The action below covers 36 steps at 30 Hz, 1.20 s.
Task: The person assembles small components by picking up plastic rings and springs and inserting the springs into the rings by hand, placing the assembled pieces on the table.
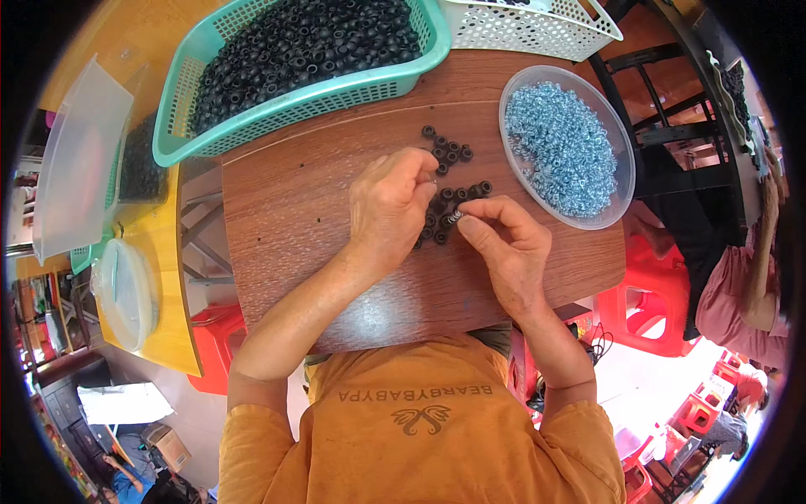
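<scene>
Small black ring-shaped parts (461, 194) lie in two loose groups on the brown wooden table (353, 311). Over their left side is my left hand (388, 202), its thumb and fingers pressed together; what they hold, if anything, is too small to name. My right hand (510, 248) pinches a small clear ridged piece (454, 217) between thumb and forefinger, close above the lower group of black parts. Farther right, a round clear tub (628, 181) holds many small light-blue transparent pieces (561, 147).
A green basket (290, 118) full of black ring-shaped parts stands at the far left, beside a white perforated basket (537, 29). Left lie a yellow table (159, 277), a clear bin (80, 160) and a round lid (126, 290). Red stools (651, 307) and a seated person (743, 290) are right.
</scene>
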Motion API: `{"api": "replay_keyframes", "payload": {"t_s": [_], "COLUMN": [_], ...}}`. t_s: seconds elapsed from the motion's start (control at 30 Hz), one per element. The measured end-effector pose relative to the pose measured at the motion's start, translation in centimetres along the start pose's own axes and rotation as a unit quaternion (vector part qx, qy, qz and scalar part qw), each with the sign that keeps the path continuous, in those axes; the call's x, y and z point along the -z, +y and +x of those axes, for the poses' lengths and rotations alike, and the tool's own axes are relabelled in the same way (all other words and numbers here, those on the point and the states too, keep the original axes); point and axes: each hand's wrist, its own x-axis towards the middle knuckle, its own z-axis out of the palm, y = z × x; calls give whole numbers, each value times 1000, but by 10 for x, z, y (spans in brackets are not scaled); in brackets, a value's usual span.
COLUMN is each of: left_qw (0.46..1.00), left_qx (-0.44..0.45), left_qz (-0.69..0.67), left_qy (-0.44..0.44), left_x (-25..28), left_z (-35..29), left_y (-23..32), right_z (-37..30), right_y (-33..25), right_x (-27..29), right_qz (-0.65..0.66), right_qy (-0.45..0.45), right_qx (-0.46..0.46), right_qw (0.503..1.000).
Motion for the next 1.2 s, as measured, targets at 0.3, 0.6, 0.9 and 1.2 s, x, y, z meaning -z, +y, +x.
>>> {"api": "replay_keyframes", "payload": {"t_s": [0.3,0.6,0.9,1.2], "left_qw": [994,991,994,955], "left_qx": [-57,-125,-34,120], "left_qz": [-82,-38,-84,-269], "left_qy": [35,38,60,38], "left_x": [5,20,18,15], "left_z": [-4,-28,-41,-47], "left_y": [1,21,19,21], "right_z": [3,-1,-1,0], "right_y": [-1,-4,6,6], "right_x": [2,-11,-22,-23], "right_qz": [7,70,-183,-195], "right_qy": [-4,-32,2,12], "right_qx": [4,-48,252,316], "right_qw": [1000,996,950,928]}}
